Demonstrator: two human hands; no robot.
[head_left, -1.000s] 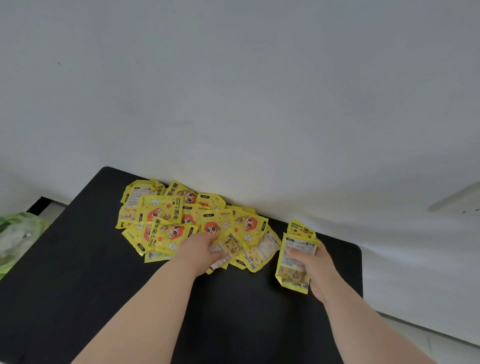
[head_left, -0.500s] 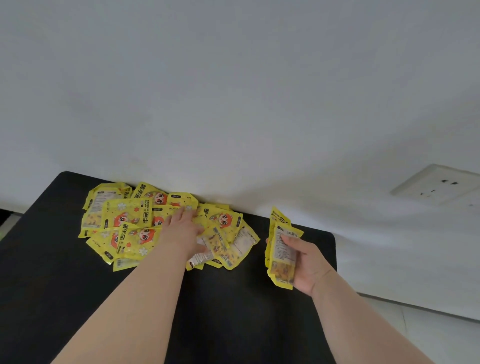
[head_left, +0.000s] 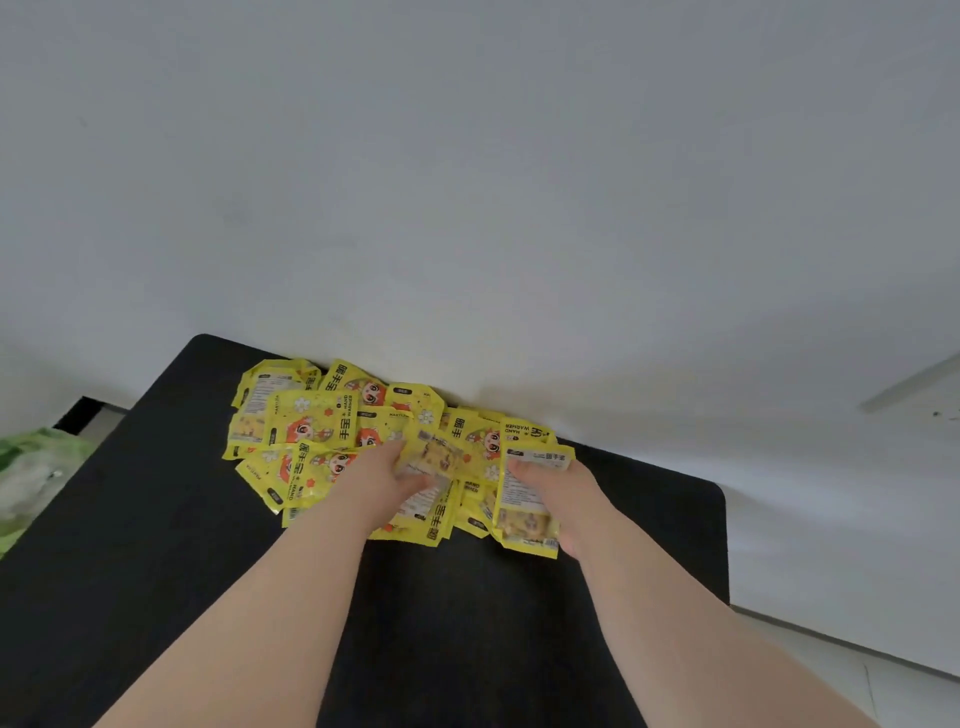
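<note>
Several yellow hand-warmer packets (head_left: 311, 421) lie heaped on a black table (head_left: 156, 545) against the white wall. My left hand (head_left: 382, 475) grips one packet (head_left: 434, 457) lifted off the heap, its printed back blurred. My right hand (head_left: 561, 493) holds a small stack of packets (head_left: 527, 499) by its right edge, thumb on top, printed back facing up, at the heap's right end.
A green and clear plastic bag (head_left: 26, 467) lies off the table's left edge. A white wall outlet (head_left: 924, 389) sits on the wall at the right. Bare black tabletop stretches toward me, and pale floor (head_left: 831, 649) shows at the right.
My left hand has pulled one packet up from the heap. My right hand has brought its stack left, close to the heap, and tilted it flatter.
</note>
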